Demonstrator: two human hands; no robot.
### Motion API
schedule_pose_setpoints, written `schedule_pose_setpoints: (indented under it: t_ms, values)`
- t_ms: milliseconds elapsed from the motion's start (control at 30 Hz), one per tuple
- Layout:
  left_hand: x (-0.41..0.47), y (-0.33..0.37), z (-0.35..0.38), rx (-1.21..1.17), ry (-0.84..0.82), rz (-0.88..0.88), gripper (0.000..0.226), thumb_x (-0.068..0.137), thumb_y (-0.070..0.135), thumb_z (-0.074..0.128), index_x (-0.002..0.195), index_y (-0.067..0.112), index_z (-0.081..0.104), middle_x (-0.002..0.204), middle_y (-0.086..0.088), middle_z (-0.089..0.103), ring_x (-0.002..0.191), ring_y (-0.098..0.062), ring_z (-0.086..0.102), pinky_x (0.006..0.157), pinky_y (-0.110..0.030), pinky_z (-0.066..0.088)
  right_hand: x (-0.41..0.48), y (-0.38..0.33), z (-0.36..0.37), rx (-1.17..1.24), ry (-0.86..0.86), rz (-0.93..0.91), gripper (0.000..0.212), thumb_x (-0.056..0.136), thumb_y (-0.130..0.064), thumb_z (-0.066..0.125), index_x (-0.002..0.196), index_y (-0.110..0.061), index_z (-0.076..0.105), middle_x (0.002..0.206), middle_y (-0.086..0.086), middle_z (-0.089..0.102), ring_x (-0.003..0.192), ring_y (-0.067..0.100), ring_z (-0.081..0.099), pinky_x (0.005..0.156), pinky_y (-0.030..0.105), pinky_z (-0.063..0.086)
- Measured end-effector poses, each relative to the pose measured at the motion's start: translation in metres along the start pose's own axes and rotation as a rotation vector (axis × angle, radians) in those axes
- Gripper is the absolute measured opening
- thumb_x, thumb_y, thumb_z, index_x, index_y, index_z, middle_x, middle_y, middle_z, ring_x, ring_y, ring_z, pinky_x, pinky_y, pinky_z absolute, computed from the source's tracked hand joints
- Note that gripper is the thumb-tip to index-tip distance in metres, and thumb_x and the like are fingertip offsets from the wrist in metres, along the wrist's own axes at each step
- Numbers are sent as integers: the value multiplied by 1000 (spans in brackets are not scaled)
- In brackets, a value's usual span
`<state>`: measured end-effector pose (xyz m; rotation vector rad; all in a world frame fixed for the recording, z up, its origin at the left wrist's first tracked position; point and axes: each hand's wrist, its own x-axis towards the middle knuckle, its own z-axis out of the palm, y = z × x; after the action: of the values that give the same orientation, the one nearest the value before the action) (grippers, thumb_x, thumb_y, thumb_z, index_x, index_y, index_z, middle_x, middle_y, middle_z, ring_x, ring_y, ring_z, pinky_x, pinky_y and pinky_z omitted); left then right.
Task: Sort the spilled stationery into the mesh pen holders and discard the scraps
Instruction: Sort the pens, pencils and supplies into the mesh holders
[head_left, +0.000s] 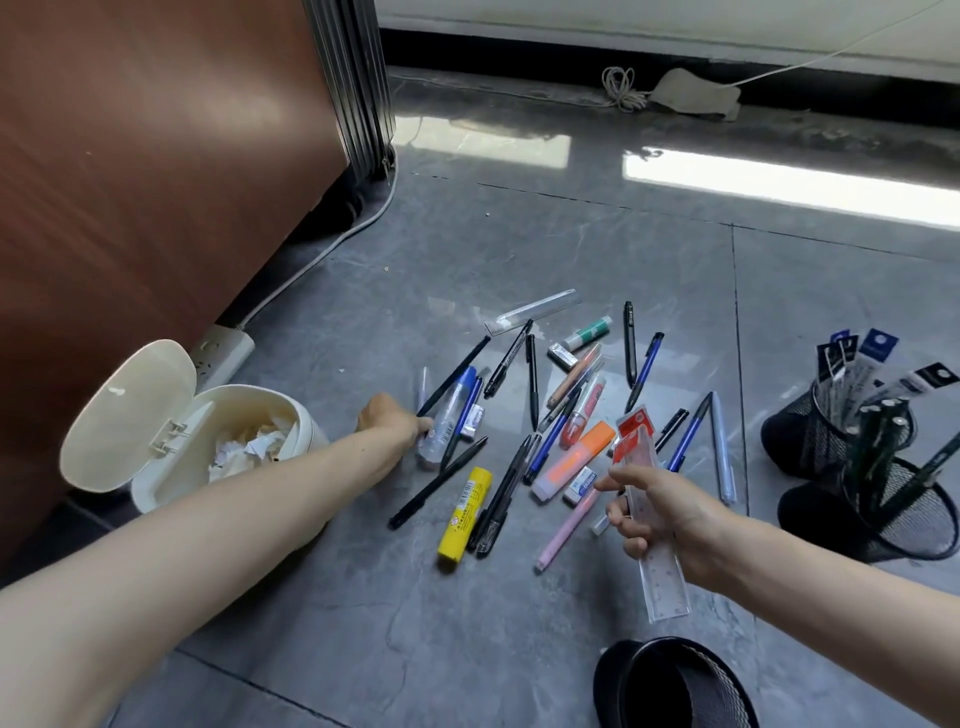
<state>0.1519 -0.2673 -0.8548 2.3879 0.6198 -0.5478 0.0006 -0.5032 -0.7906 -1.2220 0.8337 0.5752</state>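
Note:
Several pens, markers, glue sticks and erasers lie spilled on the grey floor tiles. My right hand (660, 514) grips a clear ruler (660, 566) with a red-topped sleeve, held above the pile. My left hand (392, 418) reaches to the pile's left edge, its fingers at a clear tube with a blue cap (448, 413); whether they grip it is hidden. A yellow glue stick (464, 514) and an orange highlighter (574, 460) lie between my hands. Three black mesh holders stand around: one with refill packs (810, 436), one with pencils (904, 519), one near me (675, 686).
A cream bin (244, 410) with its lid flipped open holds crumpled paper scraps, left of the pile. A brown cabinet (145, 156) stands at the left, with a power strip (226, 348) and cable at its foot. A coiled cord lies by the far wall.

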Motion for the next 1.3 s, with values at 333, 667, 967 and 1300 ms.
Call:
schedule_pose_setpoints:
  t_ms: [333,667,967,1300]
  values:
    - [-14,51,0,139,143,415,10,90,12,45,98,6,45,88,-10,52,78,-29,46,68,-33,35,9,-1,-15,-20,25,6,23,97,-26,45,103,-5,54,55,7,48,37,11,31,35,19,31]
    - [27,139,40,397,136,622,23,78,-4,43,87,0,64,94,-23,64,85,-40,59,68,-32,43,43,-13,-31,96,27,36,19,95,-25,48,96,-7,55,52,7,48,33,10,30,34,18,30]
    - [62,202,83,520,71,652,33,85,29,64,104,2,62,119,-18,53,102,-39,58,81,-38,46,63,-14,-55,257,30,50,15,92,-17,47,91,-5,55,51,8,44,30,9,25,31,17,26]
    - [68,201,84,399,-149,441,56,74,25,81,116,-3,57,120,-19,61,111,-35,58,92,-38,47,62,-18,-61,271,33,49,13,92,-16,47,91,-5,54,52,9,44,30,9,25,30,18,26]
